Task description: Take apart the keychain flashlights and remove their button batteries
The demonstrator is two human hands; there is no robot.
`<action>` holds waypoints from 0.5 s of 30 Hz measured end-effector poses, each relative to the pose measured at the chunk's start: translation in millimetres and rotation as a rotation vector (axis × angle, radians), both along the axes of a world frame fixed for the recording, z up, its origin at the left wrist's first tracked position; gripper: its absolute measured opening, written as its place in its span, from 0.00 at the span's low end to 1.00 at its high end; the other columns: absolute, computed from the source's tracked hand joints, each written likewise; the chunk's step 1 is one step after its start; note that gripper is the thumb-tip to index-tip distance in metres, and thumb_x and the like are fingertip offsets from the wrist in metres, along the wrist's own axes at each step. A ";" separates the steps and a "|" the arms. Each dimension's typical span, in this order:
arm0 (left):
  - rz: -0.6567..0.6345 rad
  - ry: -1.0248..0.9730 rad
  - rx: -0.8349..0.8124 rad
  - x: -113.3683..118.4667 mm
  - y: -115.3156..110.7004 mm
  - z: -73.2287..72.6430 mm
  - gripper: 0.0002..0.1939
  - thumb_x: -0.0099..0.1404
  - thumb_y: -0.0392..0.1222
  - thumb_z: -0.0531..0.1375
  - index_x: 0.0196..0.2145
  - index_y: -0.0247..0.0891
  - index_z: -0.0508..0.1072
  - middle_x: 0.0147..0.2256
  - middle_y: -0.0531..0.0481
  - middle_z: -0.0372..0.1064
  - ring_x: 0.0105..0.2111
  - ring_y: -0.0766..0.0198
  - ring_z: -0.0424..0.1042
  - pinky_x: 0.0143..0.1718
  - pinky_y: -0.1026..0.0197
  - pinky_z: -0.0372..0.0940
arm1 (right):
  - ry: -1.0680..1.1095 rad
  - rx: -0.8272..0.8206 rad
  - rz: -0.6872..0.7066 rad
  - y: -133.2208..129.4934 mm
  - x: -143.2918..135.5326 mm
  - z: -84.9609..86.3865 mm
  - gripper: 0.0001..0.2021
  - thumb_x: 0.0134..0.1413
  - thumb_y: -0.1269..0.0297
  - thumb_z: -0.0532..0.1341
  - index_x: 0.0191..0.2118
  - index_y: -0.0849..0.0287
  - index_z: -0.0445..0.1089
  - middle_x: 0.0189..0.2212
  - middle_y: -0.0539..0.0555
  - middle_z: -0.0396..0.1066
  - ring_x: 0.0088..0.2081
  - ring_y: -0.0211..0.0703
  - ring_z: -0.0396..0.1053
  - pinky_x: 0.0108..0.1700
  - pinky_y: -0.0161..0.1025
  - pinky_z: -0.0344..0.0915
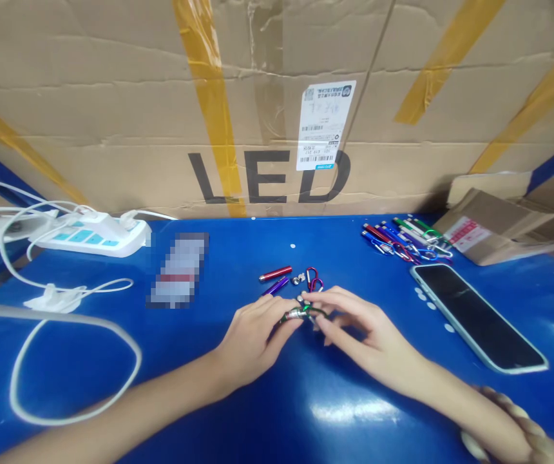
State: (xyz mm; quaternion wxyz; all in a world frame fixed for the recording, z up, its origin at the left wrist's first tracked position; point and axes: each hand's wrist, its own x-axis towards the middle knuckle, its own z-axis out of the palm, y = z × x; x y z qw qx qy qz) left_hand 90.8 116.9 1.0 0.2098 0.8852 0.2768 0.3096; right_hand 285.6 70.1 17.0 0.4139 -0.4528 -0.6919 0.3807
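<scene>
Near the middle of the blue table, my left hand (257, 335) is closed around a green flashlight (297, 314) with a silver end. My right hand (361, 322) pinches the green carabiner (313, 311) at the flashlight's end. Just beyond my hands lie a red tube (276, 274) and a purple tube (276, 286), the purple one partly hidden by my left fingers. Beside them are small silver pieces (298, 279), a red carabiner (312, 277) and a magenta carabiner (316, 285).
Several coloured flashlights with carabiners (397, 238) lie at the back right, beside an open cardboard box (494, 225). A phone (477, 316) is at the right. On the left are a power strip (93, 235), white cables (136, 354) and a pixelated object (179, 270). A large carton (136, 116) stands behind.
</scene>
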 end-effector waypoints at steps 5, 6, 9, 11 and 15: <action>0.008 0.035 0.040 -0.8 -2.7 0.1 0.10 0.71 0.40 0.49 0.43 0.39 0.68 0.27 0.52 0.71 0.25 0.64 0.68 0.30 0.63 0.62 | -0.172 0.168 0.023 -1.2 0.9 -11.5 0.18 0.59 0.70 0.58 0.54 0.53 0.65 0.40 0.53 0.69 0.28 0.32 0.67 0.30 0.31 0.71; 0.016 0.044 0.045 -1.0 -3.0 0.0 0.10 0.70 0.40 0.49 0.44 0.39 0.68 0.26 0.53 0.70 0.24 0.64 0.67 0.29 0.63 0.62 | -0.204 0.197 0.017 -1.0 2.2 -13.3 0.18 0.59 0.70 0.57 0.55 0.53 0.65 0.39 0.53 0.70 0.27 0.33 0.67 0.31 0.32 0.71; 0.031 0.055 0.020 -1.4 -3.5 -0.9 0.11 0.69 0.40 0.50 0.46 0.40 0.68 0.26 0.53 0.70 0.23 0.64 0.66 0.30 0.63 0.62 | -0.271 0.249 0.002 -1.0 5.3 -15.1 0.18 0.60 0.69 0.56 0.56 0.53 0.64 0.39 0.52 0.71 0.26 0.34 0.67 0.33 0.34 0.71; 0.029 0.057 -0.009 -1.5 -3.7 -1.5 0.12 0.69 0.40 0.50 0.48 0.41 0.68 0.27 0.52 0.71 0.25 0.64 0.67 0.32 0.62 0.63 | -0.279 0.249 -0.002 -1.1 5.4 -13.1 0.18 0.60 0.68 0.56 0.56 0.53 0.65 0.38 0.53 0.72 0.27 0.35 0.68 0.34 0.35 0.71; 0.043 0.068 0.008 -1.2 -3.7 -0.8 0.13 0.69 0.41 0.49 0.47 0.39 0.69 0.27 0.51 0.70 0.25 0.64 0.67 0.29 0.63 0.63 | -0.258 0.210 -0.030 -1.0 3.1 -6.4 0.16 0.60 0.66 0.56 0.53 0.52 0.69 0.38 0.53 0.74 0.33 0.40 0.71 0.37 0.37 0.71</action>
